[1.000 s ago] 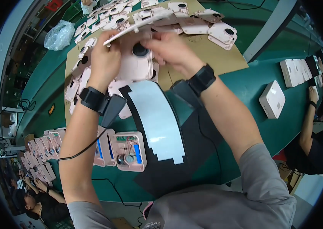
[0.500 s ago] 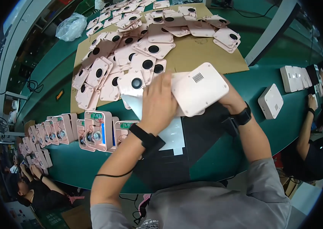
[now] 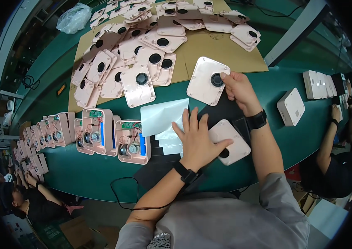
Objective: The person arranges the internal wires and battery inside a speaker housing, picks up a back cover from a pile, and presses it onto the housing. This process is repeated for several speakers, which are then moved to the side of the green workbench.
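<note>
My right hand (image 3: 242,92) pinches the edge of a pale pink cover panel (image 3: 203,76), thumb next to its black round disc. The panel's inner side with corner posts faces up. My left hand (image 3: 199,139) is spread, with nothing gripped. Its fingertips are over the edge of a pale blue-white sheet (image 3: 163,116); I cannot tell if they touch it. The left thumb reaches over a second pink panel (image 3: 235,143), whose black disc is partly hidden. Under the sheet and hand lie glossy white film (image 3: 169,143) and black sheets (image 3: 151,170).
A heap of pink panels (image 3: 142,45) covers cardboard (image 3: 196,50) at the back. Pink housings (image 3: 134,141) with wires and blue parts line the left. One closed pink box (image 3: 291,107) stands right. A metal post (image 3: 300,31) rises behind. People work at both sides.
My hands have separated. The right hand now holds a panel disc side up, farther back. My left hand has moved nearer and rightward and opened; the pale sheet lies flatter, and a second panel shows beside it.
</note>
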Motion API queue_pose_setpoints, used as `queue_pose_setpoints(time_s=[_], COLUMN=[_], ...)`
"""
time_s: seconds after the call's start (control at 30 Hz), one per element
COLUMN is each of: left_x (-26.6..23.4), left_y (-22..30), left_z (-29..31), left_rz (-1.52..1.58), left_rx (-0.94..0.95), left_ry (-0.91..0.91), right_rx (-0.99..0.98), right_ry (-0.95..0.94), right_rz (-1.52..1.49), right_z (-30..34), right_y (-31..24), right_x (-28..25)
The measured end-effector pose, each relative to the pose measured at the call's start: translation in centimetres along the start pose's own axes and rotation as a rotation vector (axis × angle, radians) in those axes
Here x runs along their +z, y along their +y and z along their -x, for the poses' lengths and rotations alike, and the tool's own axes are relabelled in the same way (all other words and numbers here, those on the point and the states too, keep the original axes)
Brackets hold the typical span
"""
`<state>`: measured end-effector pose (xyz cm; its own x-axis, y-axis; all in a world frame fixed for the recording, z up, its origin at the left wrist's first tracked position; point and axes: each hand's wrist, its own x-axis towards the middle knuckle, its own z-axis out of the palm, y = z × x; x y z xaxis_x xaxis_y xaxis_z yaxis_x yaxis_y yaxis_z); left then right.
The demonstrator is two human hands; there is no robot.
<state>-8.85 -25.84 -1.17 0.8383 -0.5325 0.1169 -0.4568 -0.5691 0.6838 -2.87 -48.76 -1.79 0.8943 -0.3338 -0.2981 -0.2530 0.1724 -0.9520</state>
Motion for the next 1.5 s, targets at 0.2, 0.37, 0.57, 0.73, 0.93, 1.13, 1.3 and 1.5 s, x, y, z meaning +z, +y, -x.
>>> queue_pose_setpoints(time_s=[0.2,0.37,0.57,0.73,0.93,1.13,1.3,1.5], left_x=[1.2,3.8,2.9,1.6,1.4,1.5,1.9,1.3], left_y=[0.4,-1.6,-0.5,0.2,1.0,0.7,0.8,0.6], left_z=[1.9,3.2,2.7,3.1,2.1,2.6,3.1,2.8], left_rz=[-0.07,-0.053,-0.081,-0.142,-0.084,-0.092,-0.119,-0.097], left_rx=[0.331,0.402,0.371,0.297,0.169,0.213,0.236,0.171], left_ry=[-0.247,-0.032,-0.092,-0.096,-0.283,-0.182,-0.115,-0.216], right_rx=[-0.008,-0.02,-0.444,0.039,-0.01,-0.19,-0.002,0.006], right_ry=[-0.065,-0.428,-0.25,-0.084,-0.154,-0.42,-0.286,-0.026], right_rz=[-0.211,-0.028,0.39,0.247,0.009,0.195,0.508,0.53], right_z=[0.8,2.8,-2.1,-0.9,1.3,5.1,0.2,2.3], right_y=[-0.6,-3.1,4.9,-0.2,-3.5,-6.2,-2.2,-2.3], right_x=[0.1,4.4,6.0,3.8,0.5,7.4,7.1,5.1])
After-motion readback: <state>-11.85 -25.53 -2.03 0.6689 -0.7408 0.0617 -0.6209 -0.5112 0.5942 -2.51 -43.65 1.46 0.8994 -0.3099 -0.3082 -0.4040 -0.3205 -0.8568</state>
